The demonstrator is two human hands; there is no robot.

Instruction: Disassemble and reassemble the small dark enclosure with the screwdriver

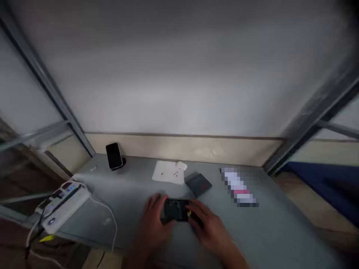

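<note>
A dark, flat, phone-sized device [176, 210] lies level between my hands, low over the grey tabletop. My left hand [155, 220] grips its left end, with the thumb along the near edge and the fingers at the far edge. At the right end, my right hand [208, 224] has its fingers closed on a small black-and-yellow tool [193, 215], whose kind I cannot make out. The right fingertips touch the device. Just beyond is a dark square case or pad [199, 184]. A white paper sheet [168, 172] behind the device carries several tiny dark pieces, perhaps screws.
A phone [114, 156] leans on a stand at the back left. A white power strip [66, 208] with plugs and a cable [110, 211] occupies the left edge. On the right lies a pixelated phone-like item [238, 187]. Metal posts [305, 119] and a wall panel [179, 147] border the table [269, 224].
</note>
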